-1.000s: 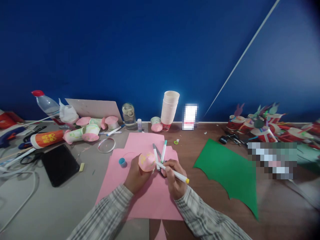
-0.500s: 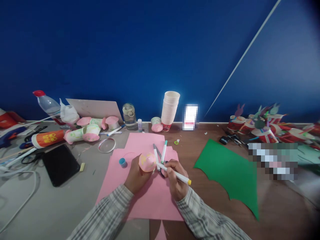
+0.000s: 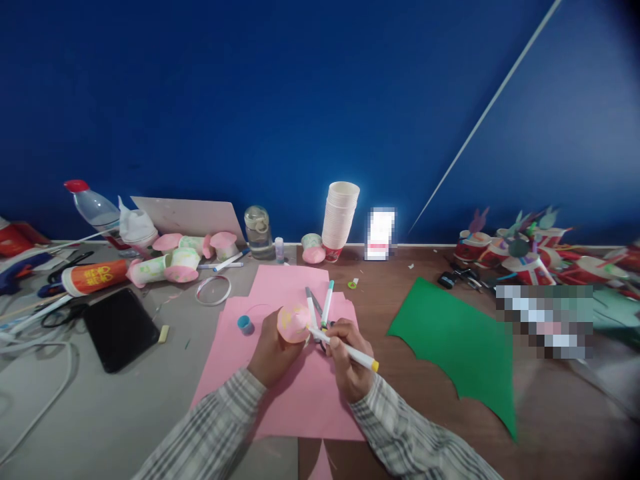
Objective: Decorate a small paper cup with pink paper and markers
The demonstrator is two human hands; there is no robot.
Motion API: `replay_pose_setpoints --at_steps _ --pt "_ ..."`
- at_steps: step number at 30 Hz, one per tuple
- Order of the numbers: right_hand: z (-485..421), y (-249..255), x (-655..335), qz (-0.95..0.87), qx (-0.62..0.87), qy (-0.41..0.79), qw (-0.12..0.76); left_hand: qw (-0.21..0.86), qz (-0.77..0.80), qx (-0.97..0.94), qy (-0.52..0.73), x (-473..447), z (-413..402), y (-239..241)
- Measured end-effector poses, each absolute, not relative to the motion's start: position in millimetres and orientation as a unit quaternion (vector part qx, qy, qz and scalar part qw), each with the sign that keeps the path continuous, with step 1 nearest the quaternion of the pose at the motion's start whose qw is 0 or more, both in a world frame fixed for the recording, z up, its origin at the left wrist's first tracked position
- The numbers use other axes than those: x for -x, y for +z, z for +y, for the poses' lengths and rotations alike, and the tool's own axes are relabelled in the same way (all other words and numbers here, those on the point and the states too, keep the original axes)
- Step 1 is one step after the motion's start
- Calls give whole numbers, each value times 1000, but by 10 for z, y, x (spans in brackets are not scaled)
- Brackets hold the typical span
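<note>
My left hand is wrapped round a small paper cup with a pink cone cap, held over the pink paper sheet. My right hand grips a white marker with a yellow end, its tip touching the right side of the pink cap. Two more markers lie on the pink sheet just behind the cup. A small blue cap sits on the sheet to the left of my left hand.
A green paper sheet lies to the right. At the back stand a stack of white cups, a glass jar and several pink-capped cups. A black tablet, scissors and cables fill the left; decorated red cups crowd the far right.
My right hand and the marker shifted slightly left and up against the pink cap. My left hand and the cup stayed where they were.
</note>
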State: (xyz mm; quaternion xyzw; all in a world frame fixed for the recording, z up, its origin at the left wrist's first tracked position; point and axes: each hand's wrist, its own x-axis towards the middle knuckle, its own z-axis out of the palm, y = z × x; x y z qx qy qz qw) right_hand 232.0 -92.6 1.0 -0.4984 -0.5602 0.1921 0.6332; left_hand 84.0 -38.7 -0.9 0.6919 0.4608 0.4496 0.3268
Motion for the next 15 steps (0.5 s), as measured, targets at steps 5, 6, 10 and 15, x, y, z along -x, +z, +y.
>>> replay_pose_setpoints --at_steps 5,6,10,15 --pt "-918 -1 -2328 -542 506 195 642 333 461 -693 444 -842 -395 9" --pt "-920 -6 -2328 -543 505 197 641 325 467 -690 448 -840 -397 2" --pt "-935 -17 -2321 -550 498 200 640 294 483 -684 462 -830 -401 -33" --pt "-953 10 -2299 -560 472 187 655 304 480 -682 461 -828 -400 -52"
